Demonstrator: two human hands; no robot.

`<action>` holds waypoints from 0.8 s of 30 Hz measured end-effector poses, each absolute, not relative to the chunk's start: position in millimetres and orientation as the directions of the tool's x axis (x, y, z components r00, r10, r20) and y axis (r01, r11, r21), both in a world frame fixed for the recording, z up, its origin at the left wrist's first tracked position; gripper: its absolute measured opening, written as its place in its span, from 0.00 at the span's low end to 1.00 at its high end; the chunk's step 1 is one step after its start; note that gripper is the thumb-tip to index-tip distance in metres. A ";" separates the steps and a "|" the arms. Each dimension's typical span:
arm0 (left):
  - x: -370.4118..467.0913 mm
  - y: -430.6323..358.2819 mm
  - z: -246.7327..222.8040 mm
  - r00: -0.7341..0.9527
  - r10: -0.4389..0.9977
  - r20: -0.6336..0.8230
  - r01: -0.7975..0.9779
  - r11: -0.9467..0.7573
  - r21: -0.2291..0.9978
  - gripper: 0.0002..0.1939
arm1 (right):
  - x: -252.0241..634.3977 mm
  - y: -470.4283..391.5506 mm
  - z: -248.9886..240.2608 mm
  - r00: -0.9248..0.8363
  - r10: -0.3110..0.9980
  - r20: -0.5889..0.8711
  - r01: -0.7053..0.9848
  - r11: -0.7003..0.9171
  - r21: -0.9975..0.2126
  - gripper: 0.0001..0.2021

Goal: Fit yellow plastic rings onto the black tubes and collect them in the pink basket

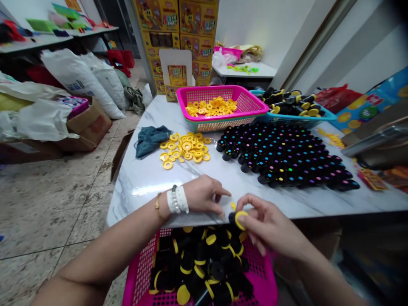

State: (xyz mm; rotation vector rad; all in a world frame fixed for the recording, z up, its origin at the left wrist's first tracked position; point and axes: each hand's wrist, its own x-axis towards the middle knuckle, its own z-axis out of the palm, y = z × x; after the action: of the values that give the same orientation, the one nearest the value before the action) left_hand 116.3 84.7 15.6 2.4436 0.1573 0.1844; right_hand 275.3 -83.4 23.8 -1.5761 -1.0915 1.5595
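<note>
My right hand pinches a small black cylinder with a yellow cap just above the table's front edge. My left hand rests over the white marbled table, thumb and index finger stretched apart with nothing visible between them. A tiny yellow piece shows between the two hands. Below them stands a pink basket full of black cylinders with yellow caps. Beyond my left hand lies a loose pile of yellow rings.
Black cylinders with coloured dots stand in tight rows at right. Behind are a pink basket of yellow parts and a blue basket of black-and-yellow pieces. A dark teal cloth lies at left; printed yellow boxes are stacked behind.
</note>
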 end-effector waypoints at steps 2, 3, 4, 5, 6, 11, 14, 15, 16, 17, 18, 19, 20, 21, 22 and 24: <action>112.2 96.1 16.8 0.883 0.441 0.163 0.294 -0.788 0.541 0.21 | 269.5 -103.6 19.1 -0.046 0.886 -0.462 0.175 -0.448 -0.877 0.10; 111.4 101.2 15.3 0.776 0.597 0.206 0.457 -0.756 0.469 0.20 | 268.5 -108.7 15.8 -0.031 0.898 -0.438 0.238 -0.419 -0.876 0.10; 111.4 105.0 12.6 0.671 0.703 0.236 0.593 -0.700 0.398 0.18 | 269.3 -110.3 12.4 -0.005 0.922 -0.388 0.316 -0.366 -0.875 0.10; 112.0 107.2 9.2 0.605 0.757 0.245 0.679 -0.652 0.337 0.15 | 271.6 -108.6 9.2 0.032 0.951 -0.308 0.408 -0.293 -0.865 0.10; 113.0 107.7 5.6 0.588 0.774 0.236 0.715 -0.634 0.296 0.12 | 275.2 -104.4 6.4 0.072 0.976 -0.207 0.510 -0.215 -0.833 0.11; 122.5 94.0 -5.6 0.762 0.612 0.213 0.515 -0.771 0.376 0.08 | 293.3 -73.7 -2.2 0.040 0.993 0.107 0.852 0.022 -0.524 0.15; 135.4 89.4 -4.9 0.756 0.608 0.244 0.480 -0.768 0.425 0.12 | 294.2 -60.0 -7.7 0.042 0.991 0.126 0.892 0.020 -0.452 0.13; 141.2 90.2 -3.8 0.729 0.637 0.249 0.502 -0.746 0.438 0.14 | 293.6 -55.8 -9.4 0.067 0.988 0.142 0.900 0.002 -0.436 0.12; 147.7 92.0 -2.4 0.696 0.672 0.253 0.530 -0.719 0.451 0.17 | 293.2 -51.7 -10.8 0.090 0.983 0.158 0.904 -0.014 -0.427 0.12; 154.3 94.7 -1.0 0.661 0.705 0.255 0.559 -0.690 0.459 0.20 | 293.1 -47.9 -11.5 0.107 0.980 0.169 0.904 -0.025 -0.427 0.12; 161.1 98.1 0.4 0.626 0.737 0.256 0.590 -0.662 0.462 0.23 | 293.3 -44.7 -11.6 0.114 0.978 0.174 0.902 -0.028 -0.432 0.13; 167.7 101.9 1.4 0.593 0.763 0.256 0.620 -0.636 0.459 0.25 | 293.9 -42.3 -10.9 0.110 0.979 0.172 0.899 -0.024 -0.437 0.13; 174.0 105.8 2.1 0.567 0.783 0.254 0.647 -0.615 0.451 0.28 | 294.5 -41.1 -9.4 0.098 0.982 0.162 0.897 -0.017 -0.442 0.14; 180.0 109.6 2.3 0.550 0.798 0.247 0.669 -0.598 0.441 0.30 | 295.2 -40.9 -7.3 0.083 0.986 0.142 0.895 -0.011 -0.447 0.14; 185.6 113.1 2.1 0.542 0.808 0.232 0.688 -0.585 0.429 0.31 | 295.6 -41.8 -4.9 0.067 0.991 0.118 0.892 -0.007 -0.452 0.14; 195.2 118.3 1.0 0.537 0.819 0.200 0.716 -0.569 0.404 0.30 | 295.6 -46.1 0.1 0.048 0.996 0.069 0.882 -0.010 -0.472 0.12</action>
State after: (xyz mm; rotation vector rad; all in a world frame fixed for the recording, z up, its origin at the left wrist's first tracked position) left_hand 195.2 118.3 1.0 2.5040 1.2825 0.5390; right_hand 295.6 -46.1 0.1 -1.9454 -1.8867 0.4020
